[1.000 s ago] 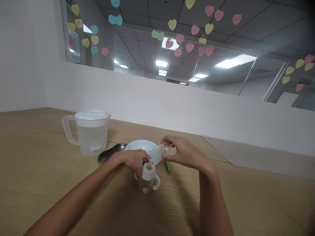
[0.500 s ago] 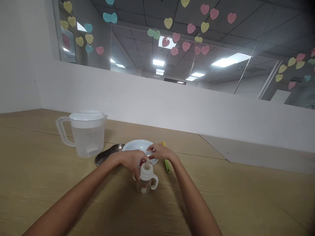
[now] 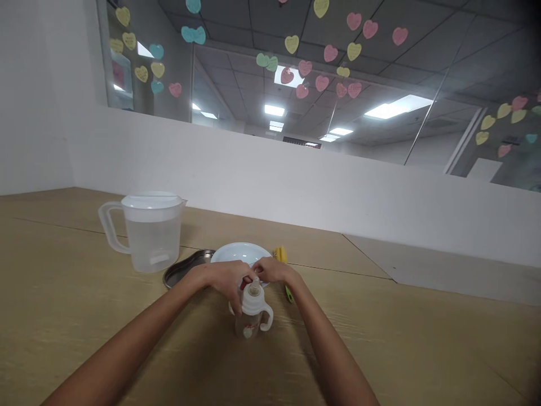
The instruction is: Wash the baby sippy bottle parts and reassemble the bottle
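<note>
A clear baby bottle (image 3: pixel 250 321) with a white collar, a see-through teat and white side handles stands upright on the table in front of me. My left hand (image 3: pixel 231 282) is closed around its left side and upper part. Just behind the teat, my right hand (image 3: pixel 270 269) has its fingers drawn together, close to the left fingertips. What the right fingers hold, if anything, is hidden. A small red patch shows under the left fingers, too small to name.
Behind the hands lies a white bowl (image 3: pixel 240 250), with a metal kidney-shaped tray (image 3: pixel 180 272) to its left. A lidded clear pitcher (image 3: pixel 153 239) stands further left. A yellow sponge-like head (image 3: pixel 280 254) and green handle end (image 3: pixel 289 294) show around my right hand.
My right hand has moved down and left toward the bottle's top, its fingers drawing together. The left hand stays on the bottle. The view has shifted slightly.
</note>
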`<state>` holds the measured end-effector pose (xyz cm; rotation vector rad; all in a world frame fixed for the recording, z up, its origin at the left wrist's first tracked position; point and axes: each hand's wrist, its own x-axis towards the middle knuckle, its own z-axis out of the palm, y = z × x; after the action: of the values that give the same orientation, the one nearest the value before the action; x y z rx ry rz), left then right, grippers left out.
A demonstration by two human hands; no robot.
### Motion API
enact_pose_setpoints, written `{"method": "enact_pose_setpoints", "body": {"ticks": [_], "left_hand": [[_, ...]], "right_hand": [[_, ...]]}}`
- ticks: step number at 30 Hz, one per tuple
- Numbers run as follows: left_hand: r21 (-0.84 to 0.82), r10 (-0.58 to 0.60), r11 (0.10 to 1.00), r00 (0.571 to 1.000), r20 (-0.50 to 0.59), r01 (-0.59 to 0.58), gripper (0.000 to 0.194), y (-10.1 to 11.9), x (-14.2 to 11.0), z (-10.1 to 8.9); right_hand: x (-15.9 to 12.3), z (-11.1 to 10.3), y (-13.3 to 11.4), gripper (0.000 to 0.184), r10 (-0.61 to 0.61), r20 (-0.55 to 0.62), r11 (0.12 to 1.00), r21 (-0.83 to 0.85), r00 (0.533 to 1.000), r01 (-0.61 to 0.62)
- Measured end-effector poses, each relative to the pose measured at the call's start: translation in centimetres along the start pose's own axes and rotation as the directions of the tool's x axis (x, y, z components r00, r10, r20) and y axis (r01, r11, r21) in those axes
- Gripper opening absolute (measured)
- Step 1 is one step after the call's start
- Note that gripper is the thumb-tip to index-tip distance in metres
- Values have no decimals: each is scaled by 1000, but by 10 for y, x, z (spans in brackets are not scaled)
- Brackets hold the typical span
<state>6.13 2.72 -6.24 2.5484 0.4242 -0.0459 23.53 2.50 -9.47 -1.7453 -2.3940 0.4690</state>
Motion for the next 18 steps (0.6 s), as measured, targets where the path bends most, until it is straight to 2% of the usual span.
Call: {"method": "enact_pose_setpoints", "body": {"ticks": [4,7,10,14,16,18], "left_hand": [[14,-20,1000,1000,1,20,43,0,0,-1],[21,-30,999,999,11,30,44,0,0,-1],[10,-11,1000,1000,13,11,44,0,0,-1],[-25,0,1000,1000,22,0,45,-1,0,1],[-32,-10,999,1000,13,10,47,-2,0,1],[-12,-41,999,999,-6,41,47,-3,0,1]], "right_hand": [[-1,1,-5,15,-45,25,999,-9,999,46],[-4,-7,-6,19,-56,-41,998,0,998,56],[-19,-28,-7,28,-61,-162,998,18,985,65],[-57,-59,-16,40,-82,-280,992,66,956,104],[-73,-65,-27,44,-76,-227,988,111,971,104],[-83,-64,-41,46,-65,-95,995,74,993,72]]}}
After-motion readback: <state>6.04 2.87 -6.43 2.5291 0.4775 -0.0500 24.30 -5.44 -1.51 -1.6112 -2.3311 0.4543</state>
